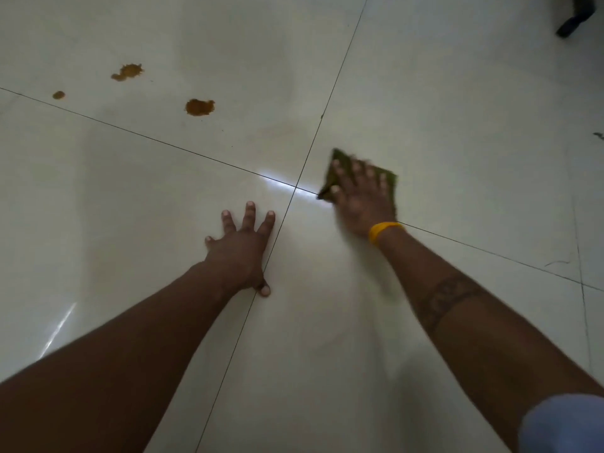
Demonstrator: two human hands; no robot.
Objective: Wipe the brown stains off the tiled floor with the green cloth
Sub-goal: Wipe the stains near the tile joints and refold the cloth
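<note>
Three brown stains mark the pale tiled floor (457, 125) at the upper left: a small dot (58, 95), a splattered one (128, 71) and a rounder one (199, 107). The green cloth (340, 158) lies flat on the floor right of the tile-joint crossing, far from the stains. My right hand (361, 197), with a yellow wristband, presses flat on the cloth and looks motion-blurred. My left hand (243, 250) rests on the floor with fingers spread, holding nothing, just left of the joint line.
Dark grout lines (313, 142) cross near the cloth. A black object (575, 18) stands at the top right corner. Small dark specks and scratch marks (598, 135) lie on the tiles at the right edge. A light glare streaks the crossing.
</note>
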